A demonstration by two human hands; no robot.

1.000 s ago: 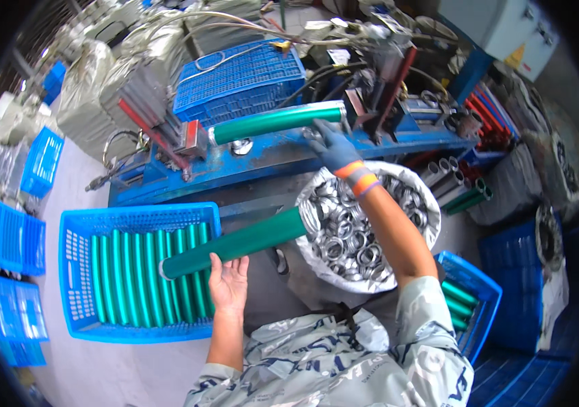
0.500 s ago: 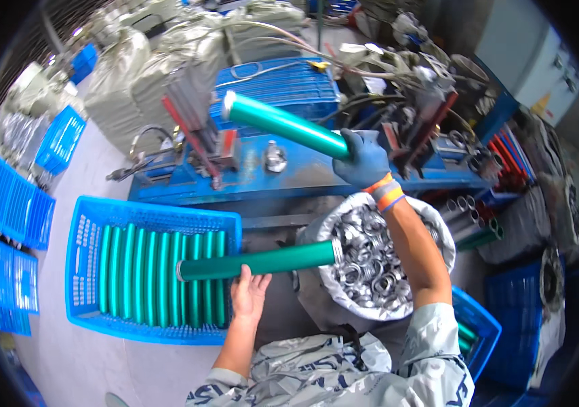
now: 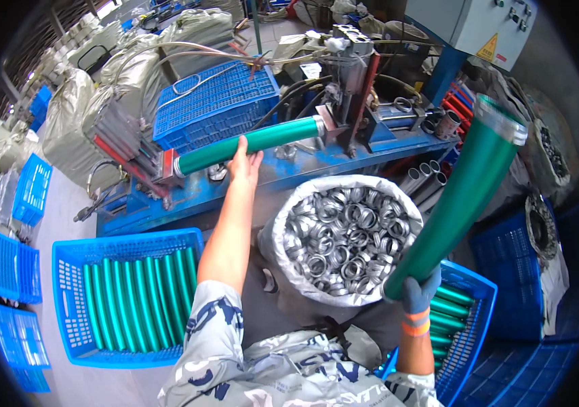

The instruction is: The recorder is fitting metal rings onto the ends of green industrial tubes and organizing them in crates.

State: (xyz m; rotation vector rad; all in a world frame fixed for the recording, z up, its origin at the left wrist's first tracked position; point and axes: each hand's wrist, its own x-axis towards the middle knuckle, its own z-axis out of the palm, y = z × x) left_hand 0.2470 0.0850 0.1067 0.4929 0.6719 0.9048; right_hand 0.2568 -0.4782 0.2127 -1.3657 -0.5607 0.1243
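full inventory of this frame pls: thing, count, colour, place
green tube on machine: one, green, lying across the blue bench
raised green tube: one, green, tilted up at right
left crate: one, blue, lower left, holding a row of green tubes
right crate: one, blue, lower right, green tubes inside
sack of rings: one, white, centre, full of silver rings
bench: one, blue, behind the sack
left hand: bare, on the machine tube
right hand: blue glove, gripping the raised tube's lower end
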